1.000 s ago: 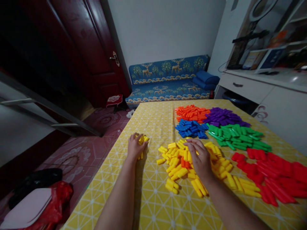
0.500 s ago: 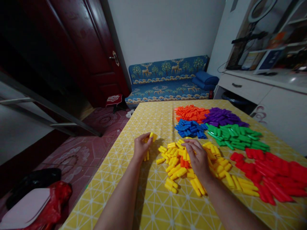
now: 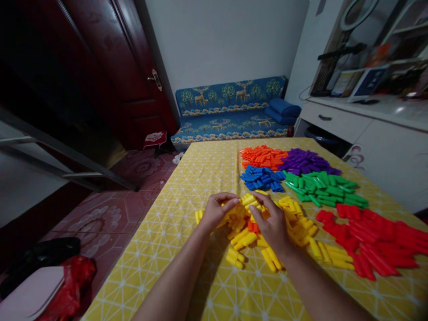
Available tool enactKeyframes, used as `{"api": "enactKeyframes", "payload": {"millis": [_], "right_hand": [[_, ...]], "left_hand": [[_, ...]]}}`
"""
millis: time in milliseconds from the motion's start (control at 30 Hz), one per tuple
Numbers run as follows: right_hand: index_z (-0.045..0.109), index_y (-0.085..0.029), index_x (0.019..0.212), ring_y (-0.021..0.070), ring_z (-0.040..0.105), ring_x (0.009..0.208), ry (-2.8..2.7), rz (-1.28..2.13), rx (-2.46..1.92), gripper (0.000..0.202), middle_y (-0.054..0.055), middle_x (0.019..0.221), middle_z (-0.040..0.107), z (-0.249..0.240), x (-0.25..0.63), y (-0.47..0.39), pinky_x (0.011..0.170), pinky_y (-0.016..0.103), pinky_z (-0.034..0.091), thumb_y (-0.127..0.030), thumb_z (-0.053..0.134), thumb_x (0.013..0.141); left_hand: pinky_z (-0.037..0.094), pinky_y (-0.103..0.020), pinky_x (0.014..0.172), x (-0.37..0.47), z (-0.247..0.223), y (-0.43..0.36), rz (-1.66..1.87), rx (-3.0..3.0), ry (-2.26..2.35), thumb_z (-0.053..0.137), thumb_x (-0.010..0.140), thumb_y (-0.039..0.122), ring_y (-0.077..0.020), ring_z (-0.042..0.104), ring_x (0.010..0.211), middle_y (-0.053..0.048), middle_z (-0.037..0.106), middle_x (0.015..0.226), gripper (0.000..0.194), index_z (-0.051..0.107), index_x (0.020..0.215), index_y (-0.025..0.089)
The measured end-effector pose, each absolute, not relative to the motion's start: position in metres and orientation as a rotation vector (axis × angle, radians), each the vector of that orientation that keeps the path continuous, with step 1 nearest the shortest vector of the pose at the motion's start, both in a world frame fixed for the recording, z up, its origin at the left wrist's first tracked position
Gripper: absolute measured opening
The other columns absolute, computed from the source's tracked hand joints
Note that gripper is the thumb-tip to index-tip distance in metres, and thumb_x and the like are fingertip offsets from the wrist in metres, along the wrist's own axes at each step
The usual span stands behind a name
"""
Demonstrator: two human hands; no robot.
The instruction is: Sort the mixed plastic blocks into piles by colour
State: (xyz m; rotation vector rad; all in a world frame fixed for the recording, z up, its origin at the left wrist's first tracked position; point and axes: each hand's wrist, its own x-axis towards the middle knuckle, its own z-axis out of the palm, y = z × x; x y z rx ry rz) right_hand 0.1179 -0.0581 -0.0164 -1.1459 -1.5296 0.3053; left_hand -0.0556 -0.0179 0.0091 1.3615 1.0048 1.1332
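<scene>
Both hands are over a pile of yellow plastic tube-like pieces on the table. My left hand is closed, thumb and fingers pinching a yellow piece at the pile's left side; its fingers partly hide that piece. My right hand is closed on yellow pieces between thumb and fingertips, close to the left fingertips. Whether the two hands' pieces touch cannot be made out. A small orange-red piece lies among the yellow ones. Left of my left wrist is a separate yellow piece.
Separate heaps lie beyond and to the right: orange, purple, blue, green and red pieces. A yellow patterned cloth covers the table. Behind stand a blue sofa and a white cabinet.
My left hand has moved right with its yellow piece, from the cloth beside the pile to near my right hand. My right hand now holds yellow pieces near the left fingertips.
</scene>
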Motion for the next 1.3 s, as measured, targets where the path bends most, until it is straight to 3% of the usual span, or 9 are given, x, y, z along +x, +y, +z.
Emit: {"api": "enactKeyframes", "payload": {"millis": [133, 300, 400, 467, 633, 800, 1067, 1300], "right_hand": [[0.067, -0.022, 0.107, 0.0223, 0.064, 0.098, -1.390, 0.308, -1.205, 0.024, 0.006, 0.103, 0.070, -0.014, 0.128, -0.054, 0.087, 0.038, 0.051, -0.031, 0.050, 0.093], [0.071, -0.022, 0.098, 0.0232, 0.062, 0.096, -1.509, 0.132, -1.231, 0.024, 0.008, 0.099, 0.068, -0.014, 0.134, -0.050, 0.088, 0.041, 0.049, -0.030, 0.049, 0.094], [0.068, -0.024, 0.110, 0.0240, 0.059, 0.107, -1.621, 0.067, -1.174, 0.024, 0.008, 0.112, 0.065, -0.009, 0.128, -0.054, 0.095, 0.043, 0.047, -0.027, 0.054, 0.091], [0.061, -0.026, 0.124, 0.0244, 0.055, 0.116, -1.732, 0.061, -1.111, 0.034, 0.008, 0.123, 0.061, -0.005, 0.121, -0.058, 0.100, 0.045, 0.044, -0.025, 0.055, 0.090], [0.040, -0.030, 0.144, 0.0254, 0.041, 0.134, -1.931, 0.049, -1.057, 0.054, 0.005, 0.145, 0.047, 0.000, 0.110, -0.063, 0.110, 0.050, 0.035, -0.024, 0.052, 0.091], [0.054, -0.031, 0.133, 0.0249, 0.053, 0.118, -1.894, 0.051, -1.055, 0.042, 0.007, 0.124, 0.060, -0.002, 0.110, -0.061, 0.101, 0.047, 0.044, -0.025, 0.054, 0.091], [0.062, -0.022, 0.115, 0.0236, 0.060, 0.103, -1.456, -0.019, -1.152, 0.026, 0.008, 0.108, 0.066, -0.004, 0.126, -0.059, 0.093, 0.043, 0.047, -0.023, 0.052, 0.092], [0.069, -0.022, 0.098, 0.0228, 0.059, 0.097, -1.494, -0.049, -1.169, 0.019, 0.007, 0.098, 0.065, 0.005, 0.129, -0.063, 0.091, 0.042, 0.046, -0.024, 0.052, 0.091]], "left_hand": [[0.053, -0.023, 0.066, -0.062, 0.017, -0.014, 1.270, 0.780, 0.841, 0.065, 0.078, 0.039, -0.0201, 0.067, 0.093, -0.011, 0.071, 0.103, 0.032, 0.069, 0.099, 0.015], [0.054, -0.040, 0.092, -0.063, 0.023, -0.015, 1.210, 0.290, 0.468, 0.049, 0.086, 0.038, -0.0271, 0.058, 0.119, -0.019, 0.063, 0.122, 0.044, 0.057, 0.121, 0.012], [0.050, -0.051, 0.096, -0.058, 0.019, -0.018, 1.137, 0.279, 0.405, 0.045, 0.087, 0.047, -0.0324, 0.057, 0.121, -0.021, 0.062, 0.122, 0.052, 0.054, 0.122, 0.010], [0.048, -0.054, 0.096, -0.054, 0.018, -0.021, 1.069, 0.355, 0.405, 0.043, 0.086, 0.054, -0.0349, 0.057, 0.120, -0.022, 0.063, 0.120, 0.057, 0.055, 0.120, 0.009], [0.052, -0.048, 0.090, -0.043, 0.024, -0.032, 0.895, 0.570, 0.459, 0.040, 0.082, 0.068, -0.0334, 0.061, 0.111, -0.019, 0.066, 0.109, 0.066, 0.059, 0.111, 0.012], [0.053, -0.040, 0.087, -0.035, 0.031, -0.041, 0.812, 0.569, 0.448, 0.039, 0.082, 0.071, -0.0291, 0.064, 0.103, -0.016, 0.068, 0.098, 0.065, 0.061, 0.102, 0.013], [0.040, -0.045, 0.104, -0.040, 0.025, -0.034, 0.864, 0.478, 0.346, 0.037, 0.081, 0.073, -0.0335, 0.052, 0.125, -0.023, 0.059, 0.127, 0.082, 0.054, 0.124, 0.005], [0.037, -0.042, 0.108, -0.044, 0.026, -0.032, 1.095, 0.414, 0.296, 0.035, 0.086, 0.067, -0.0278, 0.044, 0.135, -0.016, 0.049, 0.142, 0.072, 0.043, 0.137, 0.016]]}}
